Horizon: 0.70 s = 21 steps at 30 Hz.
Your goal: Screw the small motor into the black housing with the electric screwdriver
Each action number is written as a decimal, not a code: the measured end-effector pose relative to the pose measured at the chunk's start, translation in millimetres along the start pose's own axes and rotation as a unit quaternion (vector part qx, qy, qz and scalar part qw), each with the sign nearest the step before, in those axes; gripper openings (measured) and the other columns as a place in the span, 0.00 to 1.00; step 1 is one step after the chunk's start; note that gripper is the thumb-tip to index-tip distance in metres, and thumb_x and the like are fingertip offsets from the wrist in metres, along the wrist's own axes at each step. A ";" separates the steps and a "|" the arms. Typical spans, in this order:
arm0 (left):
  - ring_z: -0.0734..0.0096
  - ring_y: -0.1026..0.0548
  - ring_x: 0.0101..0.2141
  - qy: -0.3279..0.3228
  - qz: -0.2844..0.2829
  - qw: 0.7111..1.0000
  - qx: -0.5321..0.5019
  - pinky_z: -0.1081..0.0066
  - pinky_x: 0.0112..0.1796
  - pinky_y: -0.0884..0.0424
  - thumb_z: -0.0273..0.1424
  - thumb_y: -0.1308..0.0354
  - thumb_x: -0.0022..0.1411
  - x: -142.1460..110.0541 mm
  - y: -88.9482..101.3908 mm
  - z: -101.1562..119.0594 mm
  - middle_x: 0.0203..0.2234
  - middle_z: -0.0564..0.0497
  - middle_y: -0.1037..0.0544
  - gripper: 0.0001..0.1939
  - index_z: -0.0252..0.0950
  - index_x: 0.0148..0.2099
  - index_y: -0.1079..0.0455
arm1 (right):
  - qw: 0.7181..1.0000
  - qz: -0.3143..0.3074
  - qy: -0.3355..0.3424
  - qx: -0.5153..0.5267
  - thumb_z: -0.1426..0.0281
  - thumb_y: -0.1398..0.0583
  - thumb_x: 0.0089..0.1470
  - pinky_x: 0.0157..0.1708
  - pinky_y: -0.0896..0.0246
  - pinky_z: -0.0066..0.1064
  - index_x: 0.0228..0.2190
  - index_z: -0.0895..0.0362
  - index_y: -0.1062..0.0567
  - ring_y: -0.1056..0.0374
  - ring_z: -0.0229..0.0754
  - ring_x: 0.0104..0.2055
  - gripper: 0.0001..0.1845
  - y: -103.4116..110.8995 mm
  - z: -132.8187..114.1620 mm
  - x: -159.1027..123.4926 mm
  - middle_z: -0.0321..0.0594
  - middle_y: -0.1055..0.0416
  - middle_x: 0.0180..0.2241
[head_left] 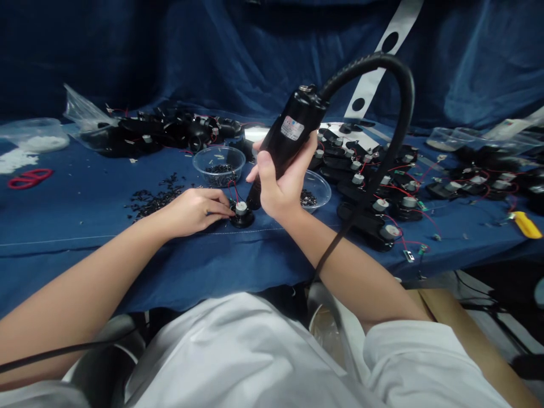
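My right hand (284, 180) is wrapped round a black electric screwdriver (283, 136), which is tilted with its tip down and its thick cable looping off to the right. Its lower end reaches a small black housing (243, 220) that carries a silver motor (241, 208) with red wires. At the left side of that housing, my left hand (196, 211) pinches its edge with fingers and thumb. The exact contact of the screwdriver tip is hidden behind the motor and housing.
Small black parts (155, 198) lie loose left of a clear bowl (219, 165); another bowl (318, 190) stands behind my right wrist. Several motor assemblies (385, 204) with wires spread to the right. Red scissors (30, 178) lie far left, a yellow-handled tool (527, 225) far right.
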State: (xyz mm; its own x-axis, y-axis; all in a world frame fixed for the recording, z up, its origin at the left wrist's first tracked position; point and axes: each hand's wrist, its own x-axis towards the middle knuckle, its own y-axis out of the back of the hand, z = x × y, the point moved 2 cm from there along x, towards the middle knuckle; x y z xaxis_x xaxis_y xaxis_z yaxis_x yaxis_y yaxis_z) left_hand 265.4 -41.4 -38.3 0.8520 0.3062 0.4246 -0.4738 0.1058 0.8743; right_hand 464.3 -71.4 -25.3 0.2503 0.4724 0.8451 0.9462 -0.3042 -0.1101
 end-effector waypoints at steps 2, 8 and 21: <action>0.69 0.17 0.39 0.006 0.001 1.000 0.004 0.72 0.45 0.21 0.32 0.42 0.74 0.1 0.6 0.3 0.40 0.49 0.15 0.12 0.42 0.44 0.15 | 1.000 0.006 0.009 0.000 0.44 0.48 0.69 0.27 0.22 0.30 0.72 0.36 0.65 0.30 0.32 0.24 0.42 0.1 -0.5 0.4 0.39 0.26 0.47; 0.70 0.18 0.38 0.004 0.008 1.000 0.004 0.73 0.43 0.22 0.30 0.42 0.73 0.2 0.0 0.9 0.38 0.50 0.16 0.12 0.41 0.42 0.16 | 0.998 -0.001 0.052 -0.041 0.48 0.51 0.72 0.24 0.25 0.26 0.72 0.35 0.68 0.32 0.31 0.22 0.39 -1.5 0.6 0.8 0.38 0.28 0.45; 0.71 0.18 0.36 0.001 0.014 1.000 0.028 0.73 0.40 0.23 0.31 0.45 0.75 -0.2 -5.3 -1.0 0.38 0.48 0.16 0.15 0.42 0.42 0.15 | 1.000 -0.013 0.023 -0.011 0.46 0.49 0.71 0.27 0.24 0.30 0.72 0.35 0.68 0.30 0.32 0.24 0.41 0.3 2.5 -0.1 0.39 0.28 0.47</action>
State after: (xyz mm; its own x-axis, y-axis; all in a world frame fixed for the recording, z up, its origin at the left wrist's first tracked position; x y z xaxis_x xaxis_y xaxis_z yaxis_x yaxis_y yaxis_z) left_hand 267.5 -41.1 -43.3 0.8376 0.3103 0.4495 -0.4850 0.0441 0.8734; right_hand 465.0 -69.5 -26.7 0.2148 0.4428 0.8705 0.9474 -0.3111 -0.0756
